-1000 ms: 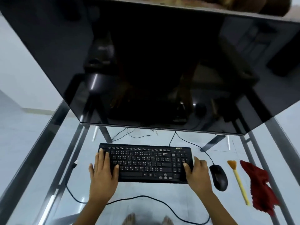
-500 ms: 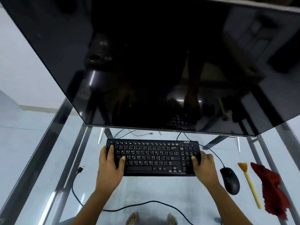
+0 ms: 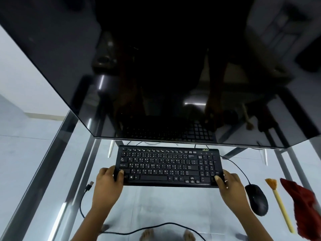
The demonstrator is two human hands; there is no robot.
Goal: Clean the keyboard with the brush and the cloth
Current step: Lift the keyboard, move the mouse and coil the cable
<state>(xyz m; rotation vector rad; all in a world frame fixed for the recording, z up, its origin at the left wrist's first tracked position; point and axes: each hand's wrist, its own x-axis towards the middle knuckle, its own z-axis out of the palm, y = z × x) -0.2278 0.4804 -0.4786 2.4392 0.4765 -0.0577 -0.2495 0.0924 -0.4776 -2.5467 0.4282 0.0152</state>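
Note:
A black keyboard (image 3: 168, 166) lies on the glass desk (image 3: 161, 206) below the big dark monitor (image 3: 156, 66). My left hand (image 3: 108, 186) grips its front left corner, thumb on top by the keys. My right hand (image 3: 230, 188) grips the front right corner the same way. To the right lie a yellow-handled brush (image 3: 279, 202) with orange bristles and a red cloth (image 3: 304, 206), both apart from my hands.
A black mouse (image 3: 256, 199) sits between my right hand and the brush, its cable running behind the keyboard. A loose USB cable (image 3: 90, 186) curves across the front left of the glass. Metal frame bars run under both sides. My bare feet show through the glass.
My hands slid from lying flat over the keyboard's ends to gripping its front corners. The view tilted, so keyboard, mouse, brush and cloth appear closer and larger.

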